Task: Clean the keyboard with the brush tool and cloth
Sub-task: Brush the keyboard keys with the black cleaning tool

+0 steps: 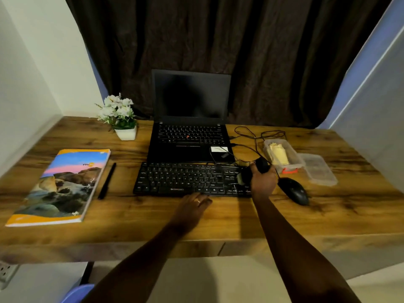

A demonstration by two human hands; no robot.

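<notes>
Left hand [192, 206] rests on the bench [131, 215], fingers straight, at the front edge of the keyboard [188, 178]. Right hand [263, 181], fingers clamped round the black brush tool [262, 164], over the keyboard's right end (yellow cloth [278, 154] in the clear container [294, 157] nearby).

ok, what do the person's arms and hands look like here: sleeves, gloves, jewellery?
The left forearm and right forearm are bare as far as the frame edge, with no sleeves, gloves, watch or wristband in view. The left hand wears a thin pale metallic ring on one finger. The right hand shows no jewellery on its visible parts.
</notes>
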